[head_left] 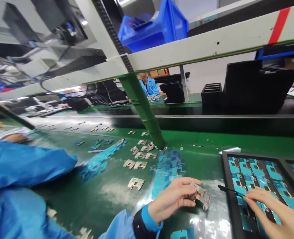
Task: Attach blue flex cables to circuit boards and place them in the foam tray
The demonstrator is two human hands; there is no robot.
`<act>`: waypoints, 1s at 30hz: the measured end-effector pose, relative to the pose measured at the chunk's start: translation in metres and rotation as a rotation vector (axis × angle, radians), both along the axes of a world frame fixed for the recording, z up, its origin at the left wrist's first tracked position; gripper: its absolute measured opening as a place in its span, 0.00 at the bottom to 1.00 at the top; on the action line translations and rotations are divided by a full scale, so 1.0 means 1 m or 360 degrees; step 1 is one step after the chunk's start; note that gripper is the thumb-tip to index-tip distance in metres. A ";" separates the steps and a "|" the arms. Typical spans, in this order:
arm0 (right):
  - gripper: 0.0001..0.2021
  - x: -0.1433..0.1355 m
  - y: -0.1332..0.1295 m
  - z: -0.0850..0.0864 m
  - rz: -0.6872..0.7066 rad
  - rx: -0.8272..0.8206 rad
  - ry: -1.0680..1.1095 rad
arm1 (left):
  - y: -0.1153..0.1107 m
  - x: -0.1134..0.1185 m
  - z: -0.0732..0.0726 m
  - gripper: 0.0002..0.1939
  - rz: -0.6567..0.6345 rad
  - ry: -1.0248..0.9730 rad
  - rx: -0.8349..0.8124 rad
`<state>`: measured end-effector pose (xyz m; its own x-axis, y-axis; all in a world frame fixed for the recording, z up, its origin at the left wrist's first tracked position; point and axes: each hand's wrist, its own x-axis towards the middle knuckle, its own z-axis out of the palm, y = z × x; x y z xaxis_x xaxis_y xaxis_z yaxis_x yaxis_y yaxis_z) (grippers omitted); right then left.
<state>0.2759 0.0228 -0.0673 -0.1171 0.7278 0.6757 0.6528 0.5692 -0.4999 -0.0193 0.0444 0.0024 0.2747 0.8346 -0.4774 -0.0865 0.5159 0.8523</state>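
Our left hand (173,198) reaches in from a blue sleeve with a dark cuff, thumb and fingers pinched shut. Our right hand (278,212) enters from the lower right, bare, fingers extended and pinched together at the tips.

No lettering can be read anywhere — the view is blurred. Boards, trays and bins show no legible marks.

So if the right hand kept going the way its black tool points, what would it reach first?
Probably the small metal part pinched in the left hand. The right hand aims its thin black tool leftward over the black tray, with only a short gap between; depth is hard to judge.
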 end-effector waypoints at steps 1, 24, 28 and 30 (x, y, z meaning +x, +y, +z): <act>0.05 -0.001 0.000 0.002 0.0014 -0.0010 -0.0014 | -0.004 0.004 -0.005 0.22 0.0046 0.0015 0.0011; 0.12 -0.041 -0.013 0.068 0.0188 -0.1281 0.0714 | -0.020 0.018 -0.025 0.16 0.0298 -0.0294 -0.0070; 0.09 -0.049 -0.007 0.073 0.0202 -0.1402 0.0959 | -0.021 0.022 -0.016 0.16 0.0205 -0.0395 -0.0086; 0.06 -0.050 -0.005 0.073 0.0191 -0.1404 0.0993 | -0.021 0.022 -0.016 0.15 0.0145 -0.0416 -0.0136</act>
